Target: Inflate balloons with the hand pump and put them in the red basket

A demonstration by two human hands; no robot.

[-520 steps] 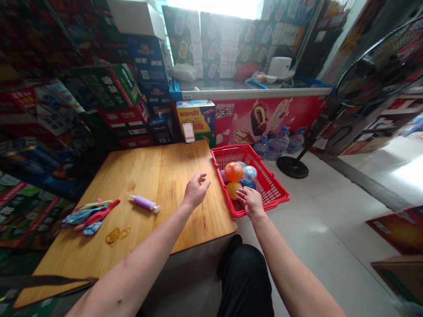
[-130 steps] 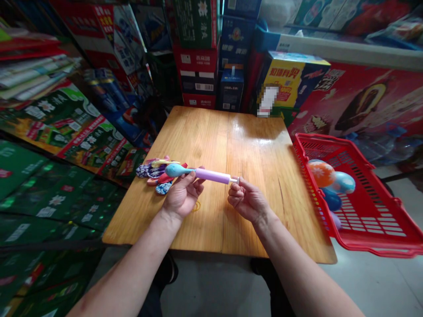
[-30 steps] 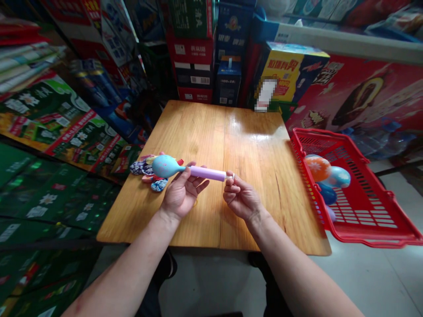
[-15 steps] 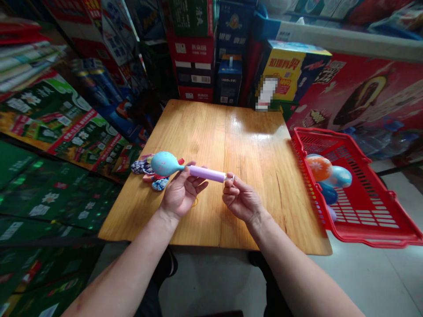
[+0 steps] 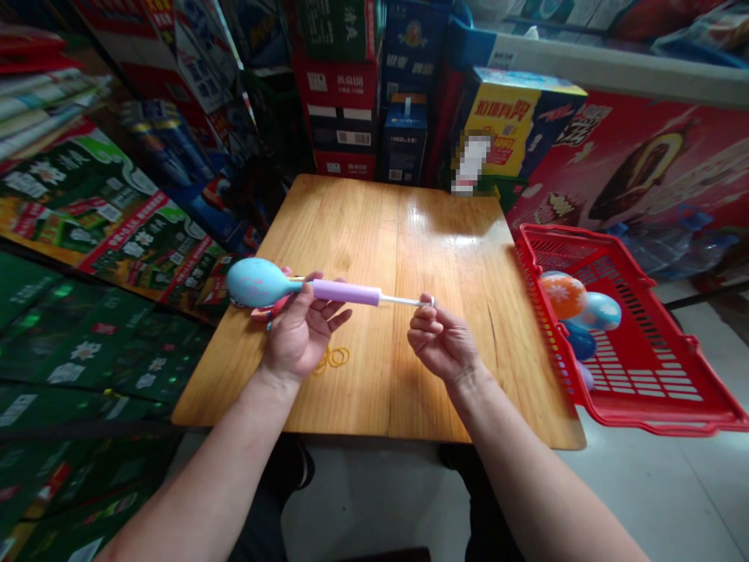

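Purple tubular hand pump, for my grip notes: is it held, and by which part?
Left hand holds the pump by its nozzle end, at the pale-blue balloon; right hand, by its white plunger handle.

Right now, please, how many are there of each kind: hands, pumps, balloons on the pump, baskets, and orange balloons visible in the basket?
Hands: 2 (left hand, right hand)
Purple pump: 1
Light blue balloon on the pump: 1
Red basket: 1
Visible orange balloon: 1
Total: 6

We saw a wooden table (image 5: 445, 375) bearing yellow rubber bands (image 5: 338, 357) and partly hidden uninflated balloons (image 5: 261, 314).
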